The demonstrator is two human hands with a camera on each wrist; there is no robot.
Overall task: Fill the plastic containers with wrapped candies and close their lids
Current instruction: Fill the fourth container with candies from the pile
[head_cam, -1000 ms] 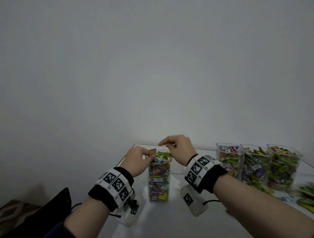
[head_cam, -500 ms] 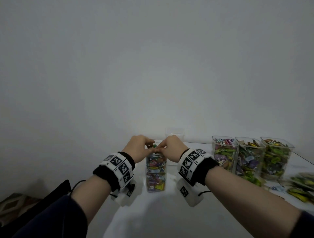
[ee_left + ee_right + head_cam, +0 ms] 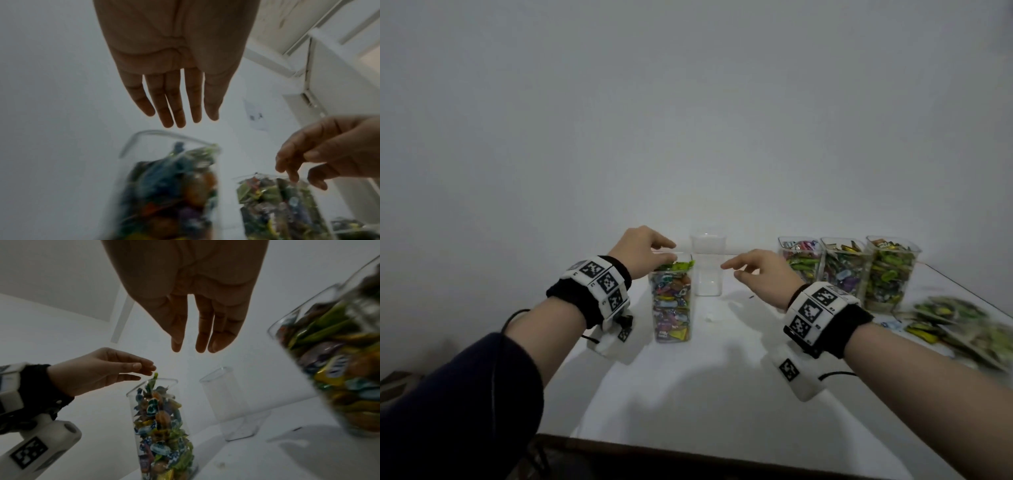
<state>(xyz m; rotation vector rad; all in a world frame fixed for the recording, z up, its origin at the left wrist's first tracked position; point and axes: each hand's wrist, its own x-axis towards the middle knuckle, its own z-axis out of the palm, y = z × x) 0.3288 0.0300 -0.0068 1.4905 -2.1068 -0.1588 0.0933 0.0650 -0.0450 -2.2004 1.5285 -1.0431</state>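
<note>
Both hands hold nothing: the left hand hovers with a slack, unclenched grip just above the rim of the full container, fingers loosely extended over the green wrapped candies poking out of its uncovered top. The right hand hangs relaxed to its right, fingers spread. Behind and between them stands an empty container. 3 filled containers line the white counter farther right, beside loose candy packs.
</note>
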